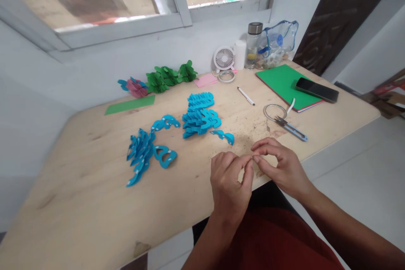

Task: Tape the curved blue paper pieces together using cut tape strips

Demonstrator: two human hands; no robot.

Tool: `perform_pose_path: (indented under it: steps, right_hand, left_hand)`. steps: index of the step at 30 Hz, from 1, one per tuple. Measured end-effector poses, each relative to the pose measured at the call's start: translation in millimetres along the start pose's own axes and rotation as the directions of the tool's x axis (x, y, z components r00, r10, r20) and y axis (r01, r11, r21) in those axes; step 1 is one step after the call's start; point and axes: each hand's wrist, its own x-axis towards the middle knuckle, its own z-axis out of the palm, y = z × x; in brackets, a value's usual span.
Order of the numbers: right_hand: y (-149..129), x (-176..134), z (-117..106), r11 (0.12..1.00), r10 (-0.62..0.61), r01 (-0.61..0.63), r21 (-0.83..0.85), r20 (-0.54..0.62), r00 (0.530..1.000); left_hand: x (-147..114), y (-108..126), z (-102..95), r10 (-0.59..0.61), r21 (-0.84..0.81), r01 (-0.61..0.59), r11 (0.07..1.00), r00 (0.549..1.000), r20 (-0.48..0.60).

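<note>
My left hand (232, 177) and my right hand (281, 164) meet at the table's front edge. Both are closed in a pinch, fingertips almost touching; what lies between them is too small to make out. Just beyond my left hand lies a small blue paper cutout (223, 136) with white patches. Behind it sits a stack of folded blue paper cutouts (199, 120). Farther left are a pile of blue cutouts with white patches (141, 152) and a loose heart-like blue cutout (165, 156). Thread snips (292, 129) rest against a roll of tape (274, 112) beyond my right hand.
A phone (317, 90) lies on green sheets (281, 84) at the right. A pen (246, 96), another tape roll (226, 76), a small fan (224, 58), a glass bottle (253, 46) and a clear bag (278, 44) stand farther back. Green paper shapes (171, 76) line the wall.
</note>
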Motion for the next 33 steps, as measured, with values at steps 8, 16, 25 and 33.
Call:
perform_pose_path:
  steps: [8, 16, 25, 33]
  right_hand:
    - [0, -3, 1, 0.995, -0.063, 0.062, -0.075, -0.012, 0.998]
    - [-1, -1, 2, 0.998, 0.052, -0.053, 0.036, 0.011, 0.999]
    - [6, 3, 3, 0.937, 0.247, -0.266, 0.226, 0.109, 0.963]
    - [11, 5, 6, 0.897, 0.294, -0.328, 0.296, 0.155, 0.943]
  left_hand:
    - [1, 0, 0.4, -0.015, -0.010, 0.015, 1.000, 1.000, -0.015]
    - [3, 0, 0.5, -0.236, -0.183, 0.249, 0.951, 0.968, 0.091]
    - [4, -13, 4.1, -0.646, -0.565, 0.720, 0.404, 0.661, 0.381]
    - [4, -19, 1.6, -0.672, -0.623, 0.732, 0.274, 0.609, 0.421]
